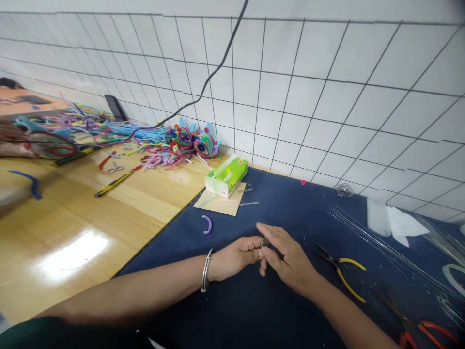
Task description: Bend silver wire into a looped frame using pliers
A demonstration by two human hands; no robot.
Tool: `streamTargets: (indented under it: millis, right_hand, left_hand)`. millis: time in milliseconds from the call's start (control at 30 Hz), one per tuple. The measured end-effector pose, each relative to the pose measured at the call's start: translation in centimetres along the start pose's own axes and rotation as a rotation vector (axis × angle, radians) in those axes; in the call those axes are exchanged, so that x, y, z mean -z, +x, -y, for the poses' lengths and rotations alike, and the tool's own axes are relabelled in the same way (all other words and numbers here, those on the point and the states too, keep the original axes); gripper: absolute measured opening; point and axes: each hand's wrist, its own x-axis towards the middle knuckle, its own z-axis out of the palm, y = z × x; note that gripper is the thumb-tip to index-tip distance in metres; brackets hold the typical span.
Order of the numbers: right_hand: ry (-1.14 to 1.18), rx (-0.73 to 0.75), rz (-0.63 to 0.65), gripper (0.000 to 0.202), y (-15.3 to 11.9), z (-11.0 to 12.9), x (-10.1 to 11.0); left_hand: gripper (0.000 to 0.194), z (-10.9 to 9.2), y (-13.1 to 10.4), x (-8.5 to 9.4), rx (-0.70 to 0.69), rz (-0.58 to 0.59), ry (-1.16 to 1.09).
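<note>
Two hands, left [232,257] and right [290,261], meet with fingertips closed on a small dark piece [265,242], largely hidden; its handling appears unfinished. Beyond: yellow-handled pliers [338,266], loose wires [374,238] seemingly awaiting use, a curved purple strip [209,224], and a green packet [236,174], contents not visible.

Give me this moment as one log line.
left hand: pinching dark piece | right hand: touching it, grip unclear | pliers: on cloth, right of hands
</note>
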Motion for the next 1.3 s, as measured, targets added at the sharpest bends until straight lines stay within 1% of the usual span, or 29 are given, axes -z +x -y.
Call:
streamTargets:
  millis: [67,133,167,233,267,333,433,533,667,800,900,1000,1067,1133,1200,1300]
  right_hand:
    - [0.057,-0.061,-0.123,0.046,-0.2,0.3,-0.2]
    - [0.12,-0.148,-0.255,0.045,-0.4,0.3,-0.3]
    - [0.146,-0.188,-0.293,0.043,-0.5,0.2,-0.4]
    - [0.182,-0.255,-0.314,0.04,-0.5,-0.3,-0.5]
    - [0.192,-0.281,-0.311,0.038,-0.6,-0.7,-0.6]
    - [0.201,-0.302,-0.307,0.035,-0.6,-1.4,-0.8]
    - [0.202,-0.287,-0.313,0.032,-0.6,-2.3,-1.4]
    - [0.199,-0.279,-0.306,0.031,-0.6,-2.7,-1.9]
    - [0.186,-0.271,-0.274,0.029,-0.7,-3.0,-2.1]
    - [0.169,-0.274,-0.267,0.027,-0.7,-3.1,-2.1]
    - [0.166,-0.269,-0.257,0.025,-0.7,-3.1,-2.2]
    - [0.167,-0.286,-0.248,0.025,-0.7,-2.9,-2.1]
    - [0.169,-0.29,-0.249,0.026,-0.7,-2.6,-1.7]
    - [0.177,-0.282,-0.246,0.027,-0.6,-2.1,-1.2]
    - [0.207,-0.266,-0.212,0.028,-0.5,-1.5,-0.6]
    - [0.335,-0.253,-0.066,0.032,-0.3,-0.5,0.3]
  left_hand:
    - [0.025,-0.7,0.2,0.6,-0.073,-0.07,0.15]
    - [0.024,-1.3,0.4,1.8,-0.155,-0.169,0.304]
    - [0.024,-1.4,0.5,2.6,-0.188,-0.216,0.375]
    - [0.023,-1.3,0.8,4.1,-0.236,-0.333,0.47]
    - [0.023,-1.1,0.9,4.8,-0.237,-0.367,0.514]
    - [0.024,-0.5,1.0,5.8,-0.205,-0.38,0.605]
    - [0.025,0.1,1.0,6.3,-0.18,-0.369,0.685]
    - [0.025,0.1,1.0,6.2,-0.207,-0.392,0.708]
    - [0.026,-0.1,1.1,6.3,-0.18,-0.337,0.739]
    - [0.026,0.2,1.2,6.4,-0.186,-0.348,0.752]
    - [0.026,0.2,1.2,6.3,-0.161,-0.337,0.764]
    - [0.028,-0.2,1.1,5.7,-0.166,-0.342,0.769]
    - [0.029,-0.8,1.0,4.9,-0.189,-0.33,0.739]
    - [0.03,-1.4,0.8,3.8,-0.201,-0.26,0.671]
    - [0.032,-1.7,0.6,2.7,-0.179,-0.13,0.554]
    - [0.032,-1.6,0.3,1.3,-0.098,0.037,0.4]
